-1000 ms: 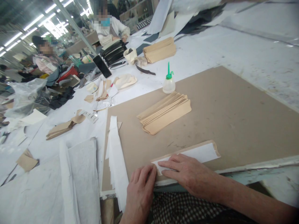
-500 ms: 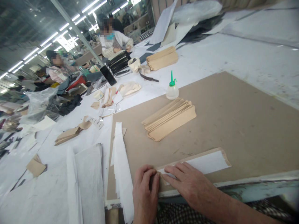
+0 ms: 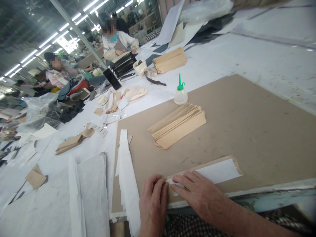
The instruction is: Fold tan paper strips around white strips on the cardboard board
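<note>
A tan strip [image 3: 238, 166], perhaps leather, lies near the front edge of the brown board with a narrower white strip [image 3: 221, 171] on top of it. At its left end, my left hand [image 3: 154, 199] has thumb and fingers pinched together on the tan strip's edge; the fingertips partly hide it. My right hand [image 3: 198, 191] rests on the white strip, palm down with fingers stretched out and pressing, its fingertips close to my left ones. Beyond both hands sits a fanned stack of tan strips [image 3: 179, 126]. Left of my left hand lies a bundle of long white strips [image 3: 128, 184].
The brown board [image 3: 247, 125] covers the near table. A green-tipped squeeze bottle [image 3: 181, 95] stands at its far edge. Another tan stack [image 3: 170, 61], a phone [image 3: 112, 79] leaning against a pole, and folded white sheets [image 3: 92, 194] lie around. Two people work farther back.
The whole view has shifted very slightly to the left. Both hands keep nearly the same hold and position on the strip.
</note>
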{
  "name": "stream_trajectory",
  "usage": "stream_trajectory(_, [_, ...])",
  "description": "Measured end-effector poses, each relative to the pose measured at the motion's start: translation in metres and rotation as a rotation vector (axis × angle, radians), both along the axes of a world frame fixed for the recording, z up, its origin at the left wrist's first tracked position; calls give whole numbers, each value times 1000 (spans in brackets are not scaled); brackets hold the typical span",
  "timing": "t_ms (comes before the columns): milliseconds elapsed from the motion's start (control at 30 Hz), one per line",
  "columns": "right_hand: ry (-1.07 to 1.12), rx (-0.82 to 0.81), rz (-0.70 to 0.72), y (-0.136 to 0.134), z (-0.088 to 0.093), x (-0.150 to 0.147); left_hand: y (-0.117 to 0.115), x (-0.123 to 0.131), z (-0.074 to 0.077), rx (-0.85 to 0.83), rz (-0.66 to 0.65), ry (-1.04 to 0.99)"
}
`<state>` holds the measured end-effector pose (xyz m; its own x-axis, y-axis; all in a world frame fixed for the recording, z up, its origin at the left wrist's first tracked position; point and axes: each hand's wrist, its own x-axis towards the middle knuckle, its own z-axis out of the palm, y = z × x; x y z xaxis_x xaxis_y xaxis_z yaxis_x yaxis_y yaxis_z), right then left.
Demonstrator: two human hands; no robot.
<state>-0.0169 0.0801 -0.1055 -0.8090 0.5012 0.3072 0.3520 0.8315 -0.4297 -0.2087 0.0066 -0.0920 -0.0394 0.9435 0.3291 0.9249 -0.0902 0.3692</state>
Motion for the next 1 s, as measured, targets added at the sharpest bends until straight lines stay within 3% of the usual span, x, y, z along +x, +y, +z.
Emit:
stream_trajectory(233, [14, -3, 5, -1, -2, 0, -3, 1, 0, 21, -124, 319])
stream_trajectory(333, [30, 31, 2, 0, 0, 0, -2, -3, 1, -42, -114, 212])
stream_trajectory(433, [29, 45, 2, 0, 3, 1, -2, -7, 3, -81, -5, -35])
stream_trajectory(533, [21, 32, 1, 0, 5, 1, -5, -9, 3, -70, 32, -138])
stream_trajectory(800, [7, 32, -16, 1, 10, 1, -10, -3, -6, 58, -87, -10])
stream_trajectory(1000, [19, 32, -9, 1, 7, 1, -8, -3, -5, 26, -130, 72])
